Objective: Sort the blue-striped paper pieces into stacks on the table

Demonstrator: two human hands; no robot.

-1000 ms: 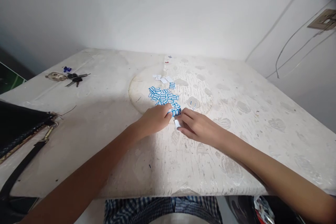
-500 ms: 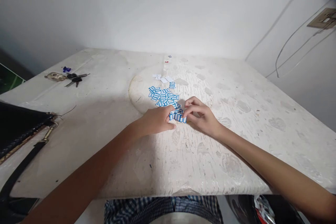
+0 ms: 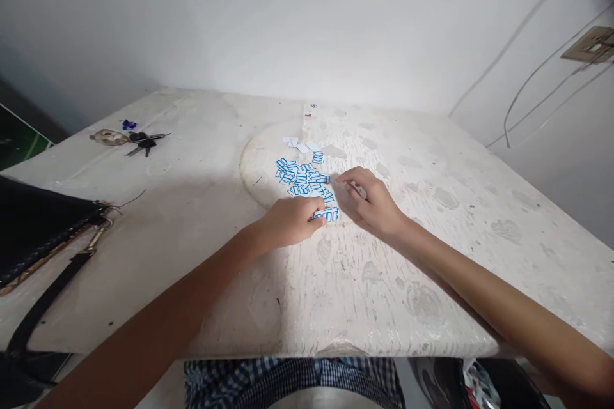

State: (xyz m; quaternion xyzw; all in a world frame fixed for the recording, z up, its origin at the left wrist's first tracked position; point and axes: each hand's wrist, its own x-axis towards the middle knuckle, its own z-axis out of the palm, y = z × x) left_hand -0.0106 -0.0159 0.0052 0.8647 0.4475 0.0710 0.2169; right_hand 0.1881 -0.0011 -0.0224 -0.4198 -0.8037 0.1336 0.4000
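Observation:
Small white paper pieces with blue outlines (image 3: 300, 174) lie in a loose heap near the middle of the table. My left hand (image 3: 295, 220) pinches a few blue-outlined paper pieces (image 3: 330, 214) between thumb and fingers, just in front of the heap. To the right of the heap is my right hand (image 3: 367, 198), its index finger stretched toward the nearest pieces and its fingers apart, with no paper visible in it. Some plain white paper pieces (image 3: 302, 147) rest behind the heap.
A bunch of keys (image 3: 145, 140) with a fob lies at the back left, beside a crumpled purple scrap (image 3: 128, 124). A black bag (image 3: 43, 230) with a strap rests on the left edge. Cables hang from a wall socket (image 3: 589, 45) at right.
My right hand has come off the pieces in my left hand and moved slightly up and right, its index finger extended. The left hand keeps its hold. The view has shifted slightly.

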